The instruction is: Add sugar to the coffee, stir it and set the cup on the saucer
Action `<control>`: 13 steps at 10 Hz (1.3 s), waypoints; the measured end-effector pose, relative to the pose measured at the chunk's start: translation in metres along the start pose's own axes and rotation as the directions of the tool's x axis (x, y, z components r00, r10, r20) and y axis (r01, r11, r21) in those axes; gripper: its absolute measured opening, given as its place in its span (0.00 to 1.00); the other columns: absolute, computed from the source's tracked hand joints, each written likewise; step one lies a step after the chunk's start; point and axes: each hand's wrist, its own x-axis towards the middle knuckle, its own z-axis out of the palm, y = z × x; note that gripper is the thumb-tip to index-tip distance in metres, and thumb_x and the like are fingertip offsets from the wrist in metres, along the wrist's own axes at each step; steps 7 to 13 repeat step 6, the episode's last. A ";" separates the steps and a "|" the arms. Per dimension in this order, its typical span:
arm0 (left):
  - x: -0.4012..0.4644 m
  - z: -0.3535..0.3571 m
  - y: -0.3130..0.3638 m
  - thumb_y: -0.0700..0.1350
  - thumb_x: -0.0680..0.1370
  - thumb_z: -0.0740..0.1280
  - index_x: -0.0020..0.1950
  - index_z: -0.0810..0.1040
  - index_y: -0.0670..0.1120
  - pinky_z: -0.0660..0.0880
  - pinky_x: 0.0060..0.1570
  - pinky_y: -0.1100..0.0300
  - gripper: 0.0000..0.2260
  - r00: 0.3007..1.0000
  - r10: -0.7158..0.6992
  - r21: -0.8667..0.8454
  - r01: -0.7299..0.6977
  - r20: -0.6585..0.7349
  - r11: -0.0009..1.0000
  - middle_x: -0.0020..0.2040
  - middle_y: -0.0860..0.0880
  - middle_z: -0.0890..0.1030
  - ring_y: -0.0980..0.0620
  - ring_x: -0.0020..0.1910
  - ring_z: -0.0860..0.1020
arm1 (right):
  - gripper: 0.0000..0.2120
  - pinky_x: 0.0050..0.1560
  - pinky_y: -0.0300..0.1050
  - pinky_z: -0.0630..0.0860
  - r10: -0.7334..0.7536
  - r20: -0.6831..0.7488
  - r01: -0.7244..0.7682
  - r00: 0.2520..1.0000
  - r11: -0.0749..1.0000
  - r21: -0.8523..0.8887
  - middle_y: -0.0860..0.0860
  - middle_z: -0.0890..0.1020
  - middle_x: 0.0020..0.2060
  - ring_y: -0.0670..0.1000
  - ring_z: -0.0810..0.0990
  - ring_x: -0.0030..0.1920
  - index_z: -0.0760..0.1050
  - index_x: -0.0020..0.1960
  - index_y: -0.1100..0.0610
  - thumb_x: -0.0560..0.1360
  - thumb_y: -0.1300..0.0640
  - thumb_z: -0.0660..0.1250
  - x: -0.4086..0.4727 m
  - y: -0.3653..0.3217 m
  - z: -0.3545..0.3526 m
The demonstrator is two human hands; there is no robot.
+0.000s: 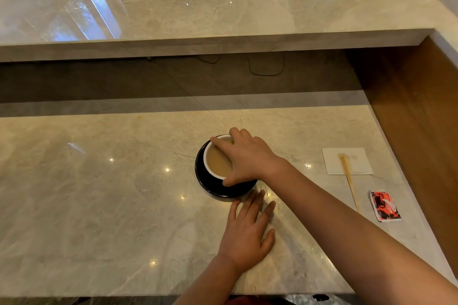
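**Cup on saucer, hand on top**

Cup (216, 164) of light brown coffee, white inside, sitting on a black saucer (218, 188) near the middle of the pale stone counter (99, 193). Right hand (247, 158) reaching in from the right and lying over the cup's right side, fingers spread along the far rim, thumb pressed against the near side, clamped on the cup. Left hand (247, 230) resting flat on the counter just near of the saucer, fingers straight and a little apart, tips close to the saucer's near edge, holding nothing. Off to the right, a white napkin (347, 161) with a thin wooden stir stick (349, 181) lying across it, one end poking off the near edge. Nearer and further right, a red sugar packet (385, 205) lying flat. Beyond, a higher stone ledge (223, 42) running across the far side.
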 end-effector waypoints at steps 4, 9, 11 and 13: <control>-0.001 0.001 0.000 0.54 0.78 0.57 0.72 0.62 0.51 0.45 0.69 0.48 0.23 1.000 -0.010 -0.010 0.010 0.023 1.000 0.72 0.44 0.65 0.47 0.73 0.54 | 0.47 0.59 0.57 0.66 0.028 0.003 -0.028 1.000 0.999 0.033 0.57 0.62 0.69 0.59 0.63 0.66 0.51 0.72 0.46 0.61 0.36 0.71 -0.010 0.002 -0.002; -0.002 0.004 0.000 0.55 0.77 0.57 0.72 0.63 0.52 0.46 0.68 0.48 0.23 1.000 -0.016 -0.020 0.016 0.007 1.000 0.74 0.45 0.63 0.49 0.73 0.53 | 0.36 0.61 0.57 0.67 0.160 -0.117 -0.146 0.980 0.982 0.122 0.57 0.64 0.70 0.59 0.65 0.67 0.57 0.71 0.48 0.68 0.38 0.66 -0.031 0.015 -0.012; -0.002 0.004 0.000 0.55 0.77 0.57 0.72 0.63 0.52 0.46 0.68 0.48 0.23 1.000 -0.016 -0.020 0.016 0.007 1.000 0.74 0.45 0.63 0.49 0.73 0.53 | 0.36 0.61 0.57 0.67 0.160 -0.117 -0.146 0.980 0.982 0.122 0.57 0.64 0.70 0.59 0.65 0.67 0.57 0.71 0.48 0.68 0.38 0.66 -0.031 0.015 -0.012; -0.002 0.004 0.000 0.55 0.77 0.57 0.72 0.63 0.52 0.46 0.68 0.48 0.23 1.000 -0.016 -0.020 0.016 0.007 1.000 0.74 0.45 0.63 0.49 0.73 0.53 | 0.36 0.61 0.57 0.67 0.160 -0.117 -0.146 0.980 0.982 0.122 0.57 0.64 0.70 0.59 0.65 0.67 0.57 0.71 0.48 0.68 0.38 0.66 -0.031 0.015 -0.012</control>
